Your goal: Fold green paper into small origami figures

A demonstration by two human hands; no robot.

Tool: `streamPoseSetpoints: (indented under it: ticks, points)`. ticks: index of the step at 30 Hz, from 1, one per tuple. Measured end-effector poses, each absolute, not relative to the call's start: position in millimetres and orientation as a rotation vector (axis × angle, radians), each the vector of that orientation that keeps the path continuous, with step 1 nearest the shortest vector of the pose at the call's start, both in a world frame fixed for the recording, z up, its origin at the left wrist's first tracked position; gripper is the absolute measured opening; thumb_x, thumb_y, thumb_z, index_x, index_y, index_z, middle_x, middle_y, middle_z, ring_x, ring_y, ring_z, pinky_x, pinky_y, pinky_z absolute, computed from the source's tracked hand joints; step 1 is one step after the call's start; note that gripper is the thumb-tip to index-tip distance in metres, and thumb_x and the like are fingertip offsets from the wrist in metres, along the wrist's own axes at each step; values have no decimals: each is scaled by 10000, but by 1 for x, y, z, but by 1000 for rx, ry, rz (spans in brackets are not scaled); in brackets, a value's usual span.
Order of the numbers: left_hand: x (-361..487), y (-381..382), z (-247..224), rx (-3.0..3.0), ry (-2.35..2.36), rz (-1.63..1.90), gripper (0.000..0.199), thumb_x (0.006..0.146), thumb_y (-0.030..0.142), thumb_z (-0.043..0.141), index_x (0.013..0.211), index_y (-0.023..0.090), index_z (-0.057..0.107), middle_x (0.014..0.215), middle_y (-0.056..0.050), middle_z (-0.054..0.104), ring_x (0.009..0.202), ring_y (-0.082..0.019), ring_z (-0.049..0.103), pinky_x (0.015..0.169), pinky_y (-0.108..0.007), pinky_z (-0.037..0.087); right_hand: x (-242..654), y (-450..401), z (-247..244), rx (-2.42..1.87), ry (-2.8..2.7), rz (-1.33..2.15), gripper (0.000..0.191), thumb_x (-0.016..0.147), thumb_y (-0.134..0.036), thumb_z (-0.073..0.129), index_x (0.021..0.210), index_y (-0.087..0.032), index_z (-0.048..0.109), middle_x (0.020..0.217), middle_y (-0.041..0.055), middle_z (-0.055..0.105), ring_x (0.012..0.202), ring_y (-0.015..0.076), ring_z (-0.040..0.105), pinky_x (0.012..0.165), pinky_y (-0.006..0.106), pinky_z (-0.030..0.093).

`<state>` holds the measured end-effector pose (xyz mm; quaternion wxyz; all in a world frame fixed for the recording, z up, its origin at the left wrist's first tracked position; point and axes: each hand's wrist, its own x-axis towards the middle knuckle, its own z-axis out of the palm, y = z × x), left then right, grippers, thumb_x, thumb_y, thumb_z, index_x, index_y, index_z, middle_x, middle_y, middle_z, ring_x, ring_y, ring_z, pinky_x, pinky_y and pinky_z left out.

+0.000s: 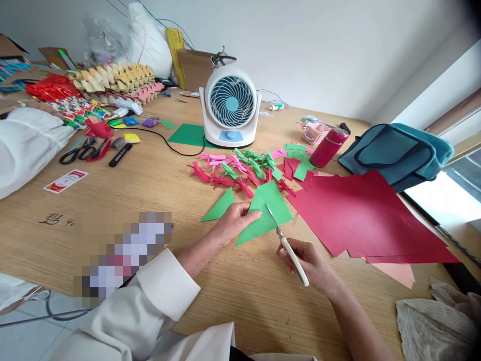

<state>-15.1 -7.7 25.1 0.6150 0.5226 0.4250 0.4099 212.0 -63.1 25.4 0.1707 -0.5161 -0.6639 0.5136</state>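
Head view: scissors (294,256) meet a green paper sheet (278,204) above the wooden table (240,296).
The left hand (236,219) pinches the sheet's left side, thumb on top; the right hand (310,256) has its fingers wrapped around the white scissor handles, the blades reaching over the paper. A green triangle (221,205) lies just left of the sheet, cut paper scraps (255,163) beyond it, large red sheets (368,220) to the right.
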Motion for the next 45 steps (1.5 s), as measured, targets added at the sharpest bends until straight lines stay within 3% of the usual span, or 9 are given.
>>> streamPoseSetpoints:
  ticks: [7,26,31,36,45]
  points:
    - [-12,-12,31,1232,993,870,386,734,514,700,748,132,645,640,33,522,593,-92,429,551,-209,322,212,-63,26,-1450,-1867,1466,423,918,-586,487,812,-181,547,618,-39,428,585,122,409,537,267,298]
    - [-12,-13,33,1209,993,858,402,727,521,689,789,126,651,668,21,532,597,-97,437,562,-219,337,207,-65,26,-1424,-1809,1507,435,912,-599,492,753,-194,490,619,-48,391,574,119,419,528,260,329]
    - [-14,-12,34,1246,977,878,404,784,547,635,729,153,562,640,37,440,583,-91,378,554,-225,292,207,-66,24,-1391,-1792,1563,435,912,-609,486,777,-196,492,618,-45,412,569,121,442,524,258,347]
    - [-15,-10,33,1393,1091,1022,490,845,502,565,586,192,288,608,51,228,584,-87,241,549,-243,215,208,-65,21,-1373,-1809,1576,452,906,-632,484,778,-199,486,631,-38,411,586,127,440,529,260,342]
    - [-15,-13,35,1484,1078,998,469,873,445,539,593,194,258,608,52,211,583,-90,228,560,-260,203,204,-67,26,-1349,-1800,1570,463,907,-635,481,762,-195,484,643,-37,392,597,124,399,536,262,326]
